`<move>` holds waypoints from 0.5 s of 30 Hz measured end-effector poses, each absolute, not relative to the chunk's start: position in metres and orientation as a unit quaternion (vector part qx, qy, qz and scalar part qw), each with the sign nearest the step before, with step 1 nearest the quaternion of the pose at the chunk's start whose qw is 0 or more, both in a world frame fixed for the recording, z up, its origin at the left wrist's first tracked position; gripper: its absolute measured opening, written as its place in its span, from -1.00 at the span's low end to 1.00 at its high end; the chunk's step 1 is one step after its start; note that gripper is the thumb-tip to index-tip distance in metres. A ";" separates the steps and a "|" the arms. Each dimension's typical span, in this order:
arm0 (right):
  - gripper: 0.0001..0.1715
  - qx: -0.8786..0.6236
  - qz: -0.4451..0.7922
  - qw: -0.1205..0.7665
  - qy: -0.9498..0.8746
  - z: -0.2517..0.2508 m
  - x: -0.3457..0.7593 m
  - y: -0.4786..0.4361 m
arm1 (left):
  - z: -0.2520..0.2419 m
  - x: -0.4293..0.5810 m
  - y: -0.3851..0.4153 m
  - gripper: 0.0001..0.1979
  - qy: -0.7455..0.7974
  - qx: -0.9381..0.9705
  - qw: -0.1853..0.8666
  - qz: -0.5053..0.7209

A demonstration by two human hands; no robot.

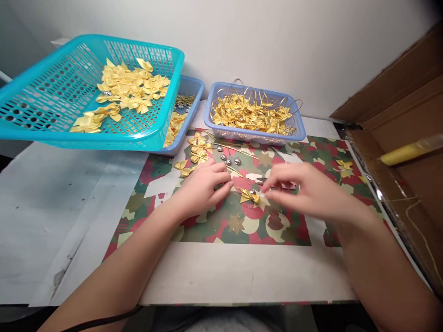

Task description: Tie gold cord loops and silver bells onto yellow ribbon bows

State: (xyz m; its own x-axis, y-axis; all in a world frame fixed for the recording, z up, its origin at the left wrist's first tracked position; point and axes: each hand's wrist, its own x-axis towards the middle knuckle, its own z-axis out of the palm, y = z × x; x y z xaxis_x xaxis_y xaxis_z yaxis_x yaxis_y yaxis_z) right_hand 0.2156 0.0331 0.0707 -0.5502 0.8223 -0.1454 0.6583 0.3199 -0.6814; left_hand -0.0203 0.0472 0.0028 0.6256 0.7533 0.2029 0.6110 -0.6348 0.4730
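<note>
A small yellow ribbon bow (249, 196) with gold wire and a silver bell lies on the patterned sheet between my hands. Just right of it, my right hand (294, 189) hovers with thumb and forefinger slightly apart, nothing visible between them. My left hand (207, 186) rests on the sheet, its fingers loosely bent and the thumb apart from them. Gold wires (238, 173) lie beside its fingertips. Several silver bells (228, 162) sit beyond that hand, and loose yellow bows (200, 145) lie to their left. Partly hidden behind my right hand are scissors (290, 185) with pinkish handles.
A turquoise basket (152, 138) of yellow bows overlaps a blue basket (194, 117) at the back left. Another blue basket (256, 133), filled with wired bows, stands at the back. Cardboard (398, 110) with a yellow tube (408, 151) borders the right side.
</note>
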 end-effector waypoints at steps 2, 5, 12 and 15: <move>-0.83 -0.443 0.412 0.086 -0.792 0.061 0.211 0.008 | 0.003 -0.021 0.047 -0.70 0.387 0.882 0.185 0.193; -0.48 -0.525 0.396 0.136 -0.741 0.034 0.199 -0.022 | 0.003 -0.020 0.048 -0.70 0.385 0.883 0.189 0.190; -0.62 -0.603 0.275 0.241 -0.709 0.005 0.195 -0.018 | 0.007 -0.016 0.046 -0.69 0.352 0.888 0.227 0.191; -0.73 -0.599 0.242 0.240 -0.725 0.007 0.197 -0.011 | 0.010 -0.016 0.045 -0.69 0.338 0.888 0.244 0.194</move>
